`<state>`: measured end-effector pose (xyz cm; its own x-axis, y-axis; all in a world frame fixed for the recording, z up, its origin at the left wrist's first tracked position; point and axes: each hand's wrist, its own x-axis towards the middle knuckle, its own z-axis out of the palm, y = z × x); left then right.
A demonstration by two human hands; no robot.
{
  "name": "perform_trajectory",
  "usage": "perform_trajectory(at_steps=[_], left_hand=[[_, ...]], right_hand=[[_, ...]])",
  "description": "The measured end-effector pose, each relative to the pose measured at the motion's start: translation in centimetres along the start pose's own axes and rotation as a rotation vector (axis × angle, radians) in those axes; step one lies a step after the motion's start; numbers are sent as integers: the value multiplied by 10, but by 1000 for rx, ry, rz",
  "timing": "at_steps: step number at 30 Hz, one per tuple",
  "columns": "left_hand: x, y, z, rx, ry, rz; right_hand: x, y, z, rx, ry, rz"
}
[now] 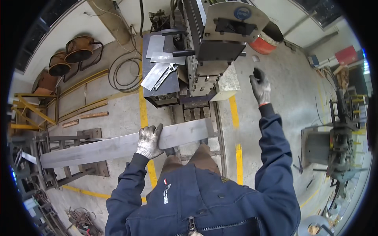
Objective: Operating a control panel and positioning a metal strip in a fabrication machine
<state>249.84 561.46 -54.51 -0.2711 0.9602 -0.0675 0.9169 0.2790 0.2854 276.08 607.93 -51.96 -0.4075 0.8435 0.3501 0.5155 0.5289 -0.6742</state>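
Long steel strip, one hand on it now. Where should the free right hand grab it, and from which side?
On the bare right end of the steel strip, gripping over the long near edge. The left hand holds it roughly mid-length, so the long left span looks unbalanced; a second grip spread to the right would probably steady it. The right hand is raised and empty.

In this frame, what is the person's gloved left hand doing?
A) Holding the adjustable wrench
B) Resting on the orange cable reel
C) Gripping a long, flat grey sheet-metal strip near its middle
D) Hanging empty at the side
C: the left hand wraps over the edge of the long, flat grey sheet-metal strip, while the right hand is raised, open and empty.
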Motion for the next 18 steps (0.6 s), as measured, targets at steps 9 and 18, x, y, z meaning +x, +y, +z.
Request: perform_trajectory(at_steps=[9, 18], left_hand=[[-34, -37, 109, -4, 172, 75], [-31, 34, 47, 99, 269, 110]], right_hand=[[144, 76, 69, -665, -523, -590], [234, 195, 161, 187, -643, -238]])
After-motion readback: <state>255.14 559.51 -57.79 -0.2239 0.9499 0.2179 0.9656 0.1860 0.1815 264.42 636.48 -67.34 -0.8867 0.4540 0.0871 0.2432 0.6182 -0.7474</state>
